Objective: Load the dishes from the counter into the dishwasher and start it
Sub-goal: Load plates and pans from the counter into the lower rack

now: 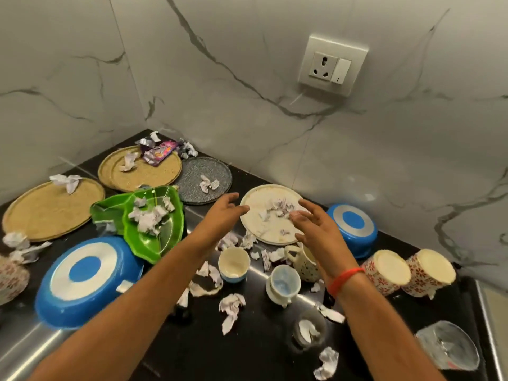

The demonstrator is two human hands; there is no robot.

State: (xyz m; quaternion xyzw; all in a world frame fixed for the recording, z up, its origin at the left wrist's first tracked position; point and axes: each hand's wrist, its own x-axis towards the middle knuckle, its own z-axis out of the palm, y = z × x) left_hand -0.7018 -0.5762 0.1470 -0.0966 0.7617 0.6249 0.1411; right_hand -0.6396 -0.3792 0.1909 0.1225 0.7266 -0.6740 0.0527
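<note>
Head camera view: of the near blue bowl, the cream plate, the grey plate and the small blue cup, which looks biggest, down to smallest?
1. Near blue bowl, though it lies closest to the camera.
2-3. Cream plate and grey plate: too alike to rank, and the grey one lies farther back.
4. Small blue cup, clearly smallest.

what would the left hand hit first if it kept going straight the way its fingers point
Most likely the near left rim of the cream plate holding crumpled paper scraps. The left hand is open, fingertips already about at that edge, though its height above the plate is unclear.
</note>
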